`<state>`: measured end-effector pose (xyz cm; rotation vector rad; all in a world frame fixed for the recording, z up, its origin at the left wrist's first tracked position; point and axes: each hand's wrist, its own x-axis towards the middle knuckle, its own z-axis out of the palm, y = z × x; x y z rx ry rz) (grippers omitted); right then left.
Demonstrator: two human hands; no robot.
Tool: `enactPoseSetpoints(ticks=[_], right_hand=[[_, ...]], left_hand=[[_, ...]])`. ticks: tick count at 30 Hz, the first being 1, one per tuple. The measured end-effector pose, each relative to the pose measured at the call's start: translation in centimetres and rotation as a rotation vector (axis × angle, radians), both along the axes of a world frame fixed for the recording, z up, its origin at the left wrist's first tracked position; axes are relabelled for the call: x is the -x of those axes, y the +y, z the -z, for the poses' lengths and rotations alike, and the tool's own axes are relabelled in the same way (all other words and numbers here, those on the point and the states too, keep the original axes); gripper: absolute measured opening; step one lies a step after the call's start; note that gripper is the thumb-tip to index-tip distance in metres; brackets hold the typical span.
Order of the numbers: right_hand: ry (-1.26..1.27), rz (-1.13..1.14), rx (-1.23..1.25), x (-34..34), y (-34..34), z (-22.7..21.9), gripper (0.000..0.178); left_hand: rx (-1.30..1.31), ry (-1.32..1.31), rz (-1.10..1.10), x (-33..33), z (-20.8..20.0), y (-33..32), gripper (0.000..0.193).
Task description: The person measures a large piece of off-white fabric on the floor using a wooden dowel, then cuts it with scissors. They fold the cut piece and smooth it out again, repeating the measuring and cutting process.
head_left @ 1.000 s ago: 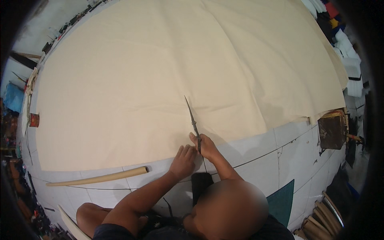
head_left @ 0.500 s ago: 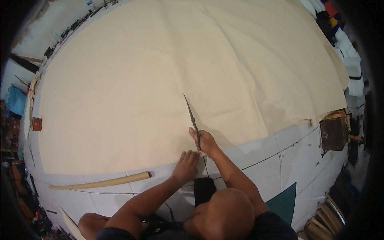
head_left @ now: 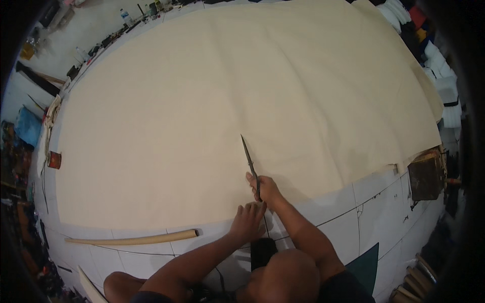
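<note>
A large cream sheet of material (head_left: 166,136), gently wrinkled toward the right, is spread out in front of me. My right hand (head_left: 265,191) grips a pair of dark scissors (head_left: 251,161) over the sheet's near edge. The blades look closed, and their tip points away from me across the sheet. Beside the scissors' handles, my left hand (head_left: 248,220) has its fingers bent down at that same edge. It seems to pinch the sheet there, though the fingertips are partly hidden.
Beneath the sheet lies a pale tiled surface (head_left: 333,209). A tan roll (head_left: 134,237) rests along the near left edge. At the left stands a red can (head_left: 54,160); at the right, a dark brown box (head_left: 425,177). A dark green piece (head_left: 365,265) lies near my right arm.
The whole view has shifted, so everything sits slightly lower and further right. Both hands stay together at the sheet's near edge, with the scissors still in my right hand.
</note>
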<state>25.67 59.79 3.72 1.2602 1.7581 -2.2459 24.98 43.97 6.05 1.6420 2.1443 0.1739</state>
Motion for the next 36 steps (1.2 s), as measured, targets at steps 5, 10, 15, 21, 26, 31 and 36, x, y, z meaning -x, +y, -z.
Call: enactPoseSetpoints(ticks=[5, 10, 15, 21, 26, 31, 36], right_hand=[[-0.009, -0.007, 0.021, 0.2, -0.5, 0.0, 0.054], [-0.007, 0.006, -0.075, 1.8, -1.3, 1.2, 0.054], [-0.106, -0.048, -0.063, 5.3, 0.8, 0.2, 0.066], [-0.07, -0.007, -0.16, 5.6, 1.0, 2.0, 0.067], [0.011, 0.044, -0.135, 5.3, 0.5, 2.2, 0.06], [-0.085, -0.018, -0.138, 8.9, 3.1, 1.5, 0.069], [-0.087, 0.02, -0.141, 10.6, 4.0, 1.9, 0.07]], left_hand=[[0.193, 0.054, -0.007, -0.4, 0.2, 1.3, 0.073], [0.212, 0.065, -0.001, -1.0, 1.4, 0.8, 0.071], [0.169, 0.094, -0.004, -0.9, 1.3, 1.1, 0.072], [0.139, 0.069, -0.008, -0.9, 1.7, 0.9, 0.076], [0.102, 0.073, -0.021, -1.0, 2.1, 0.4, 0.07], [0.154, 0.087, -0.009, -1.1, 1.9, 0.8, 0.066], [0.129, 0.071, 0.008, -1.1, 2.1, 0.7, 0.067]])
